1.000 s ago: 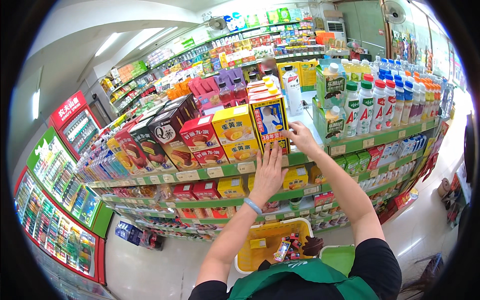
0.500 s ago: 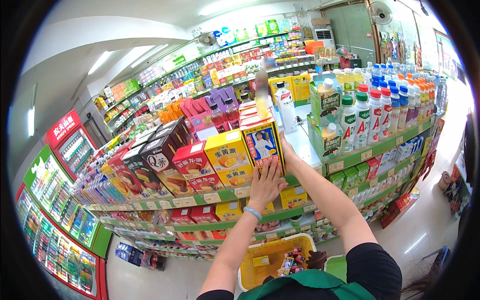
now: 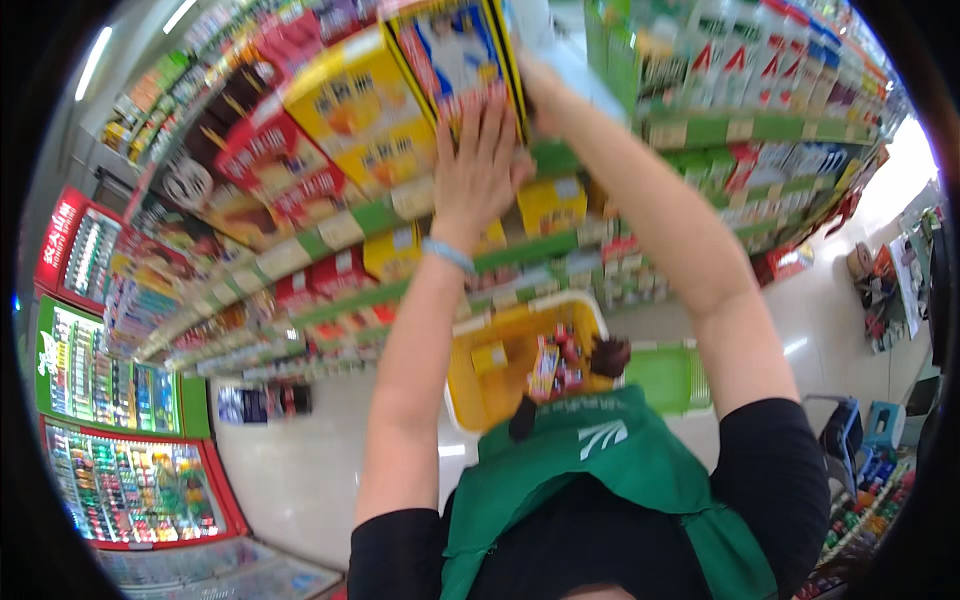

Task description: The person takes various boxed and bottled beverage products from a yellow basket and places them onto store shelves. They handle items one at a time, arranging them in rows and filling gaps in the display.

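Note:
A tall yellow-and-blue printed carton stands at the front of the upper shelf, its top cut off by the picture's edge. My left hand lies against the lower part of its front, fingers stretched out, with a pale blue band on the wrist. Along the carton's right side rests my right hand, its fingers blurred and seemingly flat against that side. Yellow snack boxes are stacked directly left of the carton, and red snack boxes stand beyond them.
White bottles with coloured caps stand to the right on the same shelf. Below, on the floor, are a yellow basket with small packs inside and a green basket. Lit drink coolers line the left, near dark bottle packs.
The view has tilted downward, so the shelf sits higher in the picture and more of the floor and my green apron show. Both hands stay on the carton.

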### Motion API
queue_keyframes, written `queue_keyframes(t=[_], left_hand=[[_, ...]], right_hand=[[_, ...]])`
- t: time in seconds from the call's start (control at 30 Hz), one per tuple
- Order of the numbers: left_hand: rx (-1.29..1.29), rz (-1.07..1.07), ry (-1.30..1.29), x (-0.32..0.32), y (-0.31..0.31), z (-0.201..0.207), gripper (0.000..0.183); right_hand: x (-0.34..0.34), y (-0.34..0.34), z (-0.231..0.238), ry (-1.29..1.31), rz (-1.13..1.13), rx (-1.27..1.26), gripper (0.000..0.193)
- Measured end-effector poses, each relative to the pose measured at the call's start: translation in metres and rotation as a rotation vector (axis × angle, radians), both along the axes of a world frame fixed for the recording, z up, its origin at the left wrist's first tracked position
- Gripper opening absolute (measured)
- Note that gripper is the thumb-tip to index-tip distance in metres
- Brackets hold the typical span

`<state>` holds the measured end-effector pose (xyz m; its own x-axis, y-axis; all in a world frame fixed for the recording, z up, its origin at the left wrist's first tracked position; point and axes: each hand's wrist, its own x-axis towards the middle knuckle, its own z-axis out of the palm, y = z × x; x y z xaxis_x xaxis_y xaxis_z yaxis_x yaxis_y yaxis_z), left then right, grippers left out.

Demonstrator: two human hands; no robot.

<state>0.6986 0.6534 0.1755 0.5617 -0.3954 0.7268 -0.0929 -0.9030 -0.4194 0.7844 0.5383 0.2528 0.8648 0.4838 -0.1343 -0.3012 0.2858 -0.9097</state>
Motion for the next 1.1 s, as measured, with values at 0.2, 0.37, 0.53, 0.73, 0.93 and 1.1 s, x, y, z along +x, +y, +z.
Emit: queue_keyframes(t=[0.2, 0.37, 0.53, 0.73, 0.93, 1.1], left_hand=[[-0.19, -0.241, 0.325, -0.057, -0.017, -0.038, 0.068], [-0.463, -0.205, 0.68, -0.132, -0.02, -0.173, 0.065], [-0.824, 0.063, 1.126, -0.209, -0.038, -0.307, 0.064], [-0.882, 0.443, 1.452, -0.238, -0.059, -0.401, 0.09], [-0.946, 0.597, 1.485, -0.221, -0.073, -0.435, 0.078], [-1.153, 0.599, 1.417, -0.218, -0.071, -0.443, 0.072]], right_hand=[[-0.059, -0.042, -0.05, -1.236, -0.684, -0.148, 0.025], [-0.152, -0.061, -0.178, -1.131, -0.167, -0.377, 0.021], [-0.208, -0.074, -0.371, -0.55, 0.372, -0.92, 0.028], [-0.244, -0.066, -0.512, 0.023, 0.437, -1.167, 0.047], [-0.263, -0.058, -0.552, 0.189, 0.34, -1.216, 0.05], [-0.274, -0.076, -0.582, 0.117, 0.253, -1.126, 0.055]])
